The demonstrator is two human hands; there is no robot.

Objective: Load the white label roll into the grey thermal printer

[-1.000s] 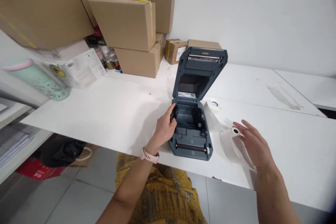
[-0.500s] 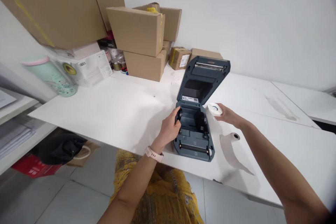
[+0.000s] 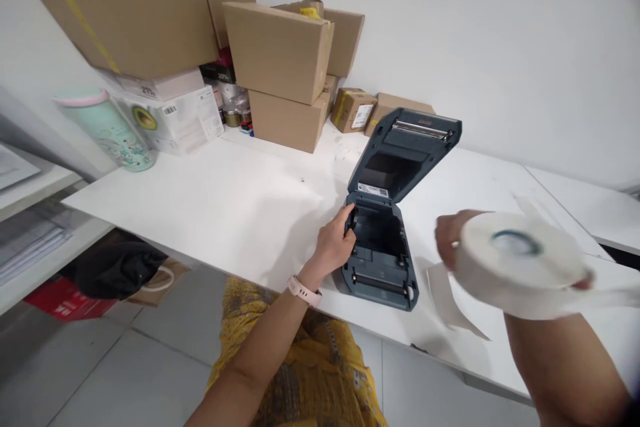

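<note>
A dark grey label printer stands on the table with its lid raised. My left hand is closed over the left side of its open bay, index finger and thumb at the roll holder there. Up off the table to the right, large and close to the camera, a white label roll is held in my right hand, fingers around its edge. A loose end of the roll trails right, blurred. Behind it, a curled white paper strip lies on the table, partly hidden.
Cardboard boxes are stacked at the back left of the white table. A mint tumbler and a white carton stand at the left. Smaller cardboard boxes sit behind the printer. Papers fill a shelf at far left.
My right hand has lifted the label roll from beside the printer, rightward and toward the camera. My left hand stays on the printer. The view has shifted slightly.
</note>
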